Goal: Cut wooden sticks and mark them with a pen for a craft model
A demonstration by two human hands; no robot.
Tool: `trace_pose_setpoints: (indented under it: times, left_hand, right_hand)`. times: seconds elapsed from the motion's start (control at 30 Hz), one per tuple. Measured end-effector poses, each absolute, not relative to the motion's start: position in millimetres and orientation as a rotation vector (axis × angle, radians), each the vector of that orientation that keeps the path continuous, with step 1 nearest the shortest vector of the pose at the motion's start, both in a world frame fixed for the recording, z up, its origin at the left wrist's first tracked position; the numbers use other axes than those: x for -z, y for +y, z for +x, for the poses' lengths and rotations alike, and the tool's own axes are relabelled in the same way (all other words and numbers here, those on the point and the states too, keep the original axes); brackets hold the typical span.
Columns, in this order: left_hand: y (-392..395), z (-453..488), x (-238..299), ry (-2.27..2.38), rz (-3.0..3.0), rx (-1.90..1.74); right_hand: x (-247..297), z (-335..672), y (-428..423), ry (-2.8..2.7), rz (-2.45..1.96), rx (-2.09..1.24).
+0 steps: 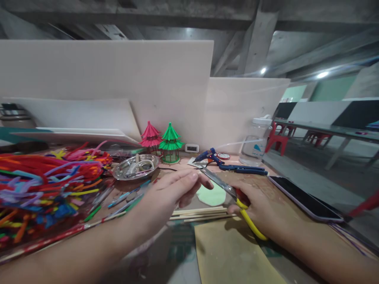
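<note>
Two hands work mid-table. I see my left hand [166, 195], fingers nearly straight, pinching the scissors [233, 195] blade between thumb and fingertips. Right of it, my right hand [260, 209] is curled tight around the yellow handles, above wooden sticks [201, 213] and a green disc [211, 195].

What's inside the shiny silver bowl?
The silver bowl holds a few small pale and metallic bits, too blurred to name. Its near rim hides whatever lies low at the front.
</note>
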State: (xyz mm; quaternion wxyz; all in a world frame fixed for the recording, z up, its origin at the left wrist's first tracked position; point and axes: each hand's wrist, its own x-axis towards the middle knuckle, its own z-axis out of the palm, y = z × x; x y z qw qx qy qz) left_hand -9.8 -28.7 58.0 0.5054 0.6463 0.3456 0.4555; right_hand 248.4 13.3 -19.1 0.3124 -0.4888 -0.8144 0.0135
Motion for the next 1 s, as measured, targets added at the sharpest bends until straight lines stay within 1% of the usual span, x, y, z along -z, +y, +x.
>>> trace_pose_setpoints:
  times: [0.13,0.33,0.5,0.6,0.87,1.0]
  left_hand:
    - [-30.7,-9.3,-62.2,0.804,1.603,-1.078]
    - [-40.1,-5.8,-68.0,0.966,1.699,-1.1]
    - [-40.4,-5.5,-67.7,0.801,1.459,-1.076]
    - [-36.2,-7.9,-66.7,0.79,1.412,-1.121]
    - [-29.1,-13.5,-76.8,0.819,1.579,-1.143]
    - [-30.5,-14.7,-78.4,0.909,1.719,-1.145]
  right_hand:
    - [30.4,252.9,21.2,-2.123,-1.343,-0.107]
    - [31.8,253.0,21.3,-2.113,-1.312,-0.175]
    - [29.1,251.0,19.3,-2.116,-1.3,-0.173]
    - [28.3,250.3,19.4,-2.089,-1.306,-0.202]
    - [23.6,248.8,18.7,-2.078,-1.277,-0.235]
    - [24.6,249.5,18.5,-2.081,-1.298,-0.247]
